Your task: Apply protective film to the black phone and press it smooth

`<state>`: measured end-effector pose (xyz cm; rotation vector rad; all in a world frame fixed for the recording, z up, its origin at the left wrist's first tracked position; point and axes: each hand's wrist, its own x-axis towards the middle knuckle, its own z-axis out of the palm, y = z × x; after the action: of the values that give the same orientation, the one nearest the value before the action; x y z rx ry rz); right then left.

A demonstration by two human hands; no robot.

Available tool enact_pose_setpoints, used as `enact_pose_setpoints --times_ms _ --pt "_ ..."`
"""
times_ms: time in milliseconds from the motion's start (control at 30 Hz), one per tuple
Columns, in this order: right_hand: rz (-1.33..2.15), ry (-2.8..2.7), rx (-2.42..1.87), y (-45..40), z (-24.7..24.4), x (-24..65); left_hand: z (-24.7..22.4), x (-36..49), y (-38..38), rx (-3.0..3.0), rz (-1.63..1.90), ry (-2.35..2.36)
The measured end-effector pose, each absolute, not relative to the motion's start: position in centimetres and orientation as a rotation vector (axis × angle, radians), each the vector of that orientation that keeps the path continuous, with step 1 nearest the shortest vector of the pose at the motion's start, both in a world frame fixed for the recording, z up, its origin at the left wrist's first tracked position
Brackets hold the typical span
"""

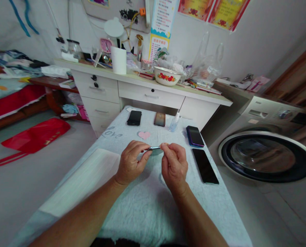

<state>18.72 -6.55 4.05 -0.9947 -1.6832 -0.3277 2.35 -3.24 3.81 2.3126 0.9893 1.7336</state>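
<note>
Above the middle of the cloth-covered table I hold a thin phone point(156, 151), seen nearly edge-on. My left hand point(131, 161) pinches its left end between thumb and fingers. At its right end, my right hand point(175, 164) is closed, with thumb and forefinger pressed together on the edge; the other fingers are curled in. Whether anything small is between those fingertips I cannot tell. A black phone point(205, 166) lies to the right of my right hand, and a phone with a purple-blue edge point(195, 136) lies beyond it.
Further back on the table point(142, 219) are another black phone point(134, 118), a small dark rectangular item point(159, 119) and a clear spray bottle point(173, 122). White paper point(83, 181) lies at left. Behind stands a cluttered desk point(96, 72); a washing machine point(266, 137) is at right.
</note>
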Motion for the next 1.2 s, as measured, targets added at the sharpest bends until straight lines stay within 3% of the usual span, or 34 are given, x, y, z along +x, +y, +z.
enact_pose_setpoints --times_ms 900,1200 --pt "-0.328 -1.585 -1.053 -6.3 4.2 19.7 3.8 2.4 -3.4 2.264 1.707 1.082" --pt "-0.043 -1.448 -1.055 -6.3 4.3 19.0 3.6 2.2 -3.1 2.244 1.740 1.141"
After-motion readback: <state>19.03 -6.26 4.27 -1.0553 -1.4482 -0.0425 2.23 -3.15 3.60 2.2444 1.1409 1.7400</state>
